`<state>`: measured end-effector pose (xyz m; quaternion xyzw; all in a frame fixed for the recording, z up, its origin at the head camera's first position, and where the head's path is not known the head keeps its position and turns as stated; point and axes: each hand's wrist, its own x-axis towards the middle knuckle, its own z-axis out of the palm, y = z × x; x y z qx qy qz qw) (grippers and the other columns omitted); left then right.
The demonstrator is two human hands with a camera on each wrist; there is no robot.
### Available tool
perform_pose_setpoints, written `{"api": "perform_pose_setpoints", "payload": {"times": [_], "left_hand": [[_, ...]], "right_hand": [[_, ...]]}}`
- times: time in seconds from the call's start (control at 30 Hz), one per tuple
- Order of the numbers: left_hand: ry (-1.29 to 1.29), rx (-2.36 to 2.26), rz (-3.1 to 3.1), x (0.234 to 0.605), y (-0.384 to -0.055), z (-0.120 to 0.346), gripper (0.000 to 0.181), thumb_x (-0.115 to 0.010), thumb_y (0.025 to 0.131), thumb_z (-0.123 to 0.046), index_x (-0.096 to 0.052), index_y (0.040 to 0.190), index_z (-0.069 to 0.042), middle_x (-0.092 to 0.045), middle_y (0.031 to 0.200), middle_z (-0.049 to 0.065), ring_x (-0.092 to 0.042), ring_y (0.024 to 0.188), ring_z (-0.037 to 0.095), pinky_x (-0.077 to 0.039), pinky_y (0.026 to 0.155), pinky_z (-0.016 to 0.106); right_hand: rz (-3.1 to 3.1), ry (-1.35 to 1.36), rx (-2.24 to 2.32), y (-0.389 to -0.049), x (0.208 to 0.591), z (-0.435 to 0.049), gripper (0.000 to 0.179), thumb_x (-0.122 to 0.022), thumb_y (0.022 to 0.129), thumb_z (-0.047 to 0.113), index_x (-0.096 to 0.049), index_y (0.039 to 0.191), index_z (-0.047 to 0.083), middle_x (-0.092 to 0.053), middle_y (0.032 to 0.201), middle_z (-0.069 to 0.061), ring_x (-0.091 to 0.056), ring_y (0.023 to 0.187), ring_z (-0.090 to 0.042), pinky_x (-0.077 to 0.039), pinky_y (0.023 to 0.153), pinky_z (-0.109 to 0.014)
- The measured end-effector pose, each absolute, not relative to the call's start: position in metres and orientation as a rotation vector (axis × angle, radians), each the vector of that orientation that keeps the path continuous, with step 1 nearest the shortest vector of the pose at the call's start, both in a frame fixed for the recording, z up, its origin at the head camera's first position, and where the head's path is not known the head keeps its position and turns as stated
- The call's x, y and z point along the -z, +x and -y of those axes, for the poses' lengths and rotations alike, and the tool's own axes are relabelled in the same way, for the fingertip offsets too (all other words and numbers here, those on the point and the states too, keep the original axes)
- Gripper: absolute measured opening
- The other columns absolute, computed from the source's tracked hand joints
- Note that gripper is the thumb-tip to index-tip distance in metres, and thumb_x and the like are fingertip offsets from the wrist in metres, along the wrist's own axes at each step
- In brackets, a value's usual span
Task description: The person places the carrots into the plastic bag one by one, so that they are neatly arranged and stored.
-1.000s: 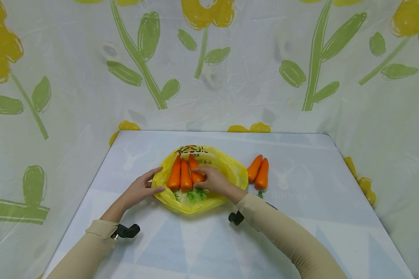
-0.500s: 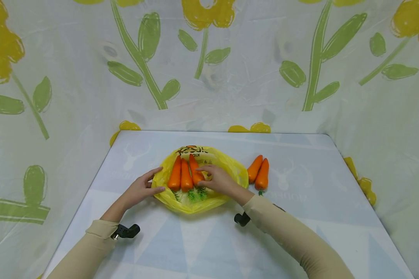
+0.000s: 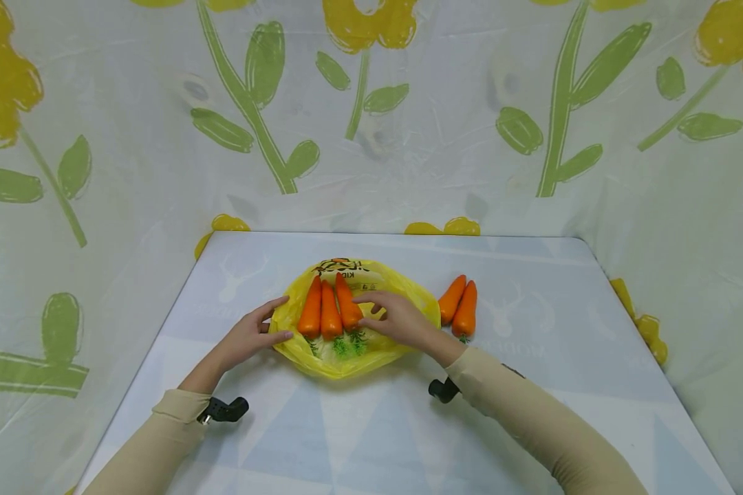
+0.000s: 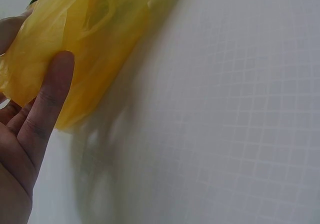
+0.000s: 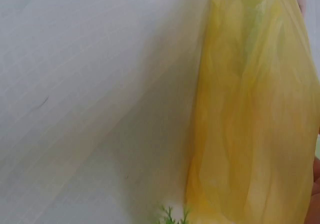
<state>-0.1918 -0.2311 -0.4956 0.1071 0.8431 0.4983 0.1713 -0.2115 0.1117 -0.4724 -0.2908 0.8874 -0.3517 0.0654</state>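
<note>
A yellow plastic bag (image 3: 408, 302) lies on the table with its mouth spread wide. Inside it three orange carrots with green tops lie side by side: a left carrot (image 3: 309, 309), a middle carrot (image 3: 330, 313) and a right carrot (image 3: 347, 302). My left hand (image 3: 248, 337) holds the bag's left edge; in the left wrist view its thumb (image 4: 50, 94) lies against the yellow plastic. Over the bag's right part, my right hand (image 3: 402, 321) has its fingertips just beside the right carrot, loosely bent and holding nothing. The bag hides most of this hand in the right wrist view.
Two more carrots (image 3: 458, 302) lie on the table (image 3: 532, 295) just right of the bag. A flowered cloth (image 3: 433, 137) hangs behind and at both sides. Dark wrist-worn cameras (image 3: 224, 410) sit on the forearms.
My right hand has come off the right carrot, drawing slightly to the right. The carrot stays in the bag beside the other two. The left hand has kept its place.
</note>
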Motion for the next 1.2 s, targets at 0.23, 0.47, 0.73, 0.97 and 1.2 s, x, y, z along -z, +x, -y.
{"api": "perform_pose_setpoints", "payload": {"times": [0.23, 0.47, 0.73, 0.97, 1.2], "left_hand": [[0.303, -1.424, -2.381, 0.494, -0.192, 0.230, 0.084, -0.075, 0.094, -0.028, -0.028, 0.162, -0.012, -0.036, 0.157, 0.025, -0.064, 0.115, 0.036, -0.059, 0.084, 0.032], [0.309, -1.419, -2.389, 0.496, -0.193, 0.231, 0.084, -0.075, 0.094, -0.029, -0.028, 0.161, -0.012, -0.038, 0.156, 0.026, -0.065, 0.114, 0.035, -0.058, 0.083, 0.031], [0.297, -1.385, -2.415, 0.501, -0.195, 0.230, 0.084, -0.076, 0.093, -0.033, -0.030, 0.161, -0.015, -0.038, 0.156, 0.023, -0.063, 0.117, 0.037, -0.058, 0.085, 0.032], [0.305, -1.391, -2.409, 0.500, -0.195, 0.230, 0.084, -0.075, 0.093, -0.033, -0.029, 0.161, -0.014, -0.037, 0.157, 0.024, -0.063, 0.117, 0.037, -0.058, 0.085, 0.032], [0.303, -1.408, -2.399, 0.500, -0.194, 0.230, 0.084, -0.075, 0.094, -0.031, -0.029, 0.161, -0.012, -0.037, 0.156, 0.025, -0.064, 0.115, 0.034, -0.058, 0.084, 0.030]], "right_hand": [[-2.690, -0.927, 1.132, -0.209, 0.469, -0.123, 0.043, -0.071, 0.097, 0.022, -0.063, 0.139, 0.014, -0.066, 0.133, -0.007, -0.065, 0.095, -0.017, -0.056, 0.076, -0.026], [-2.706, -0.889, 1.161, -0.208, 0.467, -0.132, 0.043, -0.072, 0.097, 0.022, -0.064, 0.139, 0.016, -0.065, 0.134, -0.001, -0.066, 0.095, -0.013, -0.057, 0.077, -0.024], [-2.723, -0.876, 1.252, -0.203, 0.465, -0.145, 0.039, -0.072, 0.097, 0.021, -0.066, 0.136, 0.020, -0.066, 0.132, 0.000, -0.066, 0.090, -0.010, -0.057, 0.076, -0.024], [-2.730, -0.889, 1.323, -0.200, 0.466, -0.158, 0.038, -0.071, 0.097, 0.018, -0.067, 0.135, 0.017, -0.068, 0.129, -0.003, -0.066, 0.089, -0.011, -0.058, 0.075, -0.025], [-2.730, -0.880, 1.405, -0.198, 0.466, -0.171, 0.035, -0.072, 0.097, 0.017, -0.069, 0.131, 0.016, -0.070, 0.121, 0.000, -0.064, 0.088, -0.011, -0.059, 0.076, -0.027]]}}
